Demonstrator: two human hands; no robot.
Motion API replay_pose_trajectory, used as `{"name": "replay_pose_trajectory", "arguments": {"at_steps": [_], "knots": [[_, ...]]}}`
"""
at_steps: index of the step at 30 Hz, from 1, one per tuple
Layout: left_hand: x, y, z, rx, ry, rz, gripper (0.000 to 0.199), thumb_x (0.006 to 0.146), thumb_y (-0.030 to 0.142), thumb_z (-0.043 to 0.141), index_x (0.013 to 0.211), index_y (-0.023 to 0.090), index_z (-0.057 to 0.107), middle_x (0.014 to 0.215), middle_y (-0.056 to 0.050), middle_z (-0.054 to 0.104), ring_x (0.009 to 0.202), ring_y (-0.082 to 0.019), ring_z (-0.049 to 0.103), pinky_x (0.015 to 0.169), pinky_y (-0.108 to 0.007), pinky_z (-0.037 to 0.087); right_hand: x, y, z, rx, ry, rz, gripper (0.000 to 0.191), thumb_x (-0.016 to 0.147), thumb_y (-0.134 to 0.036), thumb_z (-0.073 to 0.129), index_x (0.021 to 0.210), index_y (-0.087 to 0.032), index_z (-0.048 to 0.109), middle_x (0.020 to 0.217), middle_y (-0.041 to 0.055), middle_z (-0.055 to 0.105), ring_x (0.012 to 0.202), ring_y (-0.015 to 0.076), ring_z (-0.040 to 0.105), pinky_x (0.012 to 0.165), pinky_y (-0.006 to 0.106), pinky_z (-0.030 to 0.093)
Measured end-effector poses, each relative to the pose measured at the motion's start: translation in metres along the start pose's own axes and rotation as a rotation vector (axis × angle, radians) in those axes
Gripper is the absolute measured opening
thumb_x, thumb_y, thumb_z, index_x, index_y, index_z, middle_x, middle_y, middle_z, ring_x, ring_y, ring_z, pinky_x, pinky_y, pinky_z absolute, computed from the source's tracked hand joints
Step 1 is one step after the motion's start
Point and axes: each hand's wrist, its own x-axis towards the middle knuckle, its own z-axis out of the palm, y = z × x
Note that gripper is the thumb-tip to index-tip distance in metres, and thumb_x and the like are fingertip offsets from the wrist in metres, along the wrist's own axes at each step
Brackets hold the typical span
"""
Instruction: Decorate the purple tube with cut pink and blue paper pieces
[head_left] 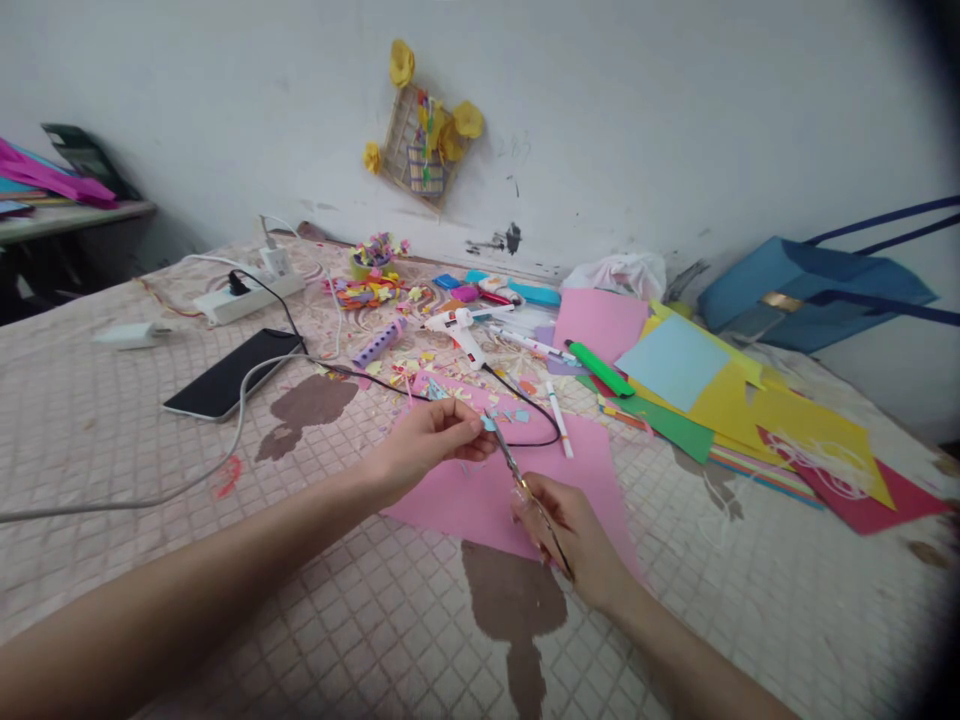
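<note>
Between its thumb and fingers my left hand (435,440) pinches a small piece of light blue paper (489,424). My right hand (574,530) is wrapped round a pair of scissors (508,456), whose blades point up and left and reach the blue piece. Both hands are above a pink paper sheet (480,505). Small blue paper scraps (521,415) lie on that sheet, just beyond the scissor tips. The cable of a white glue gun (466,338) loops across the sheet behind my hands.
A white marker (559,420) lies at the pink sheet's right. Coloured papers (795,420), a green cutter (598,368) and a blue bag (810,290) are rightward. Leftward are a black tablet-like slab (236,373), a power strip (247,298) and a grey cable (241,400).
</note>
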Motion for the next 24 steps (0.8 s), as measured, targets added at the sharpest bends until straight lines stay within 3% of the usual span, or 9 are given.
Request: {"name": "replay_pose_trajectory", "arguments": {"at_steps": [24], "knots": [[-0.0009, 0.0071, -0.0008, 0.112, 0.049, 0.01, 0.015, 0.075, 0.025, 0.062, 0.073, 0.012, 0.054, 0.067, -0.002, 0.063, 0.063, -0.011, 0.061, 0.069, -0.029, 0.048, -0.0004, -0.0004, -0.0012, -0.101, -0.007, -0.033, 0.038, 0.082, -0.05, 0.043, 0.061, -0.019, 0.04, 0.053, -0.0051, 0.033, 0.048, 0.0083, 0.031, 0.043, 0.021, 0.024]]}}
